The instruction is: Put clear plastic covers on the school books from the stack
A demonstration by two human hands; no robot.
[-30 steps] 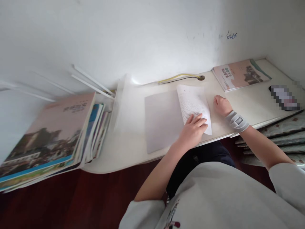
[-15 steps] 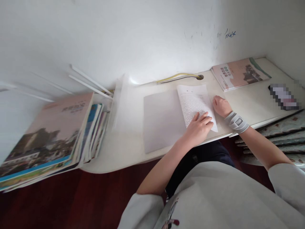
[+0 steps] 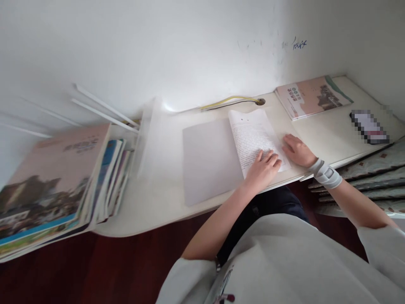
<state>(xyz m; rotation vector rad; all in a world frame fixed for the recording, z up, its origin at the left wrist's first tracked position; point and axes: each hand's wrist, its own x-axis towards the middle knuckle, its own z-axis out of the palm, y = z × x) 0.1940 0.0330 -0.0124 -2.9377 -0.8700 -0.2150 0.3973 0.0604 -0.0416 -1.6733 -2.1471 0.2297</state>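
Observation:
A white sheet covered with printed text lies on the white desk. My left hand rests flat on the sheet's near end, fingers stretched out. My right hand, with a grey wrist wrap, lies at the sheet's right edge with its fingers curled loosely on the desk. Left of the sheet, touching it, lies a plain grey sheet.
A slanting stack of books fills the desk's left end. A clear plastic folder stands beside it. A pink-covered book lies at the far right, a yellow cable runs along the wall. Patterned bedding lies right of the desk.
My right hand slid toward me along the sheet's right edge and uncurled a little. The left hand shifted slightly right on the sheet. The view drifted left.

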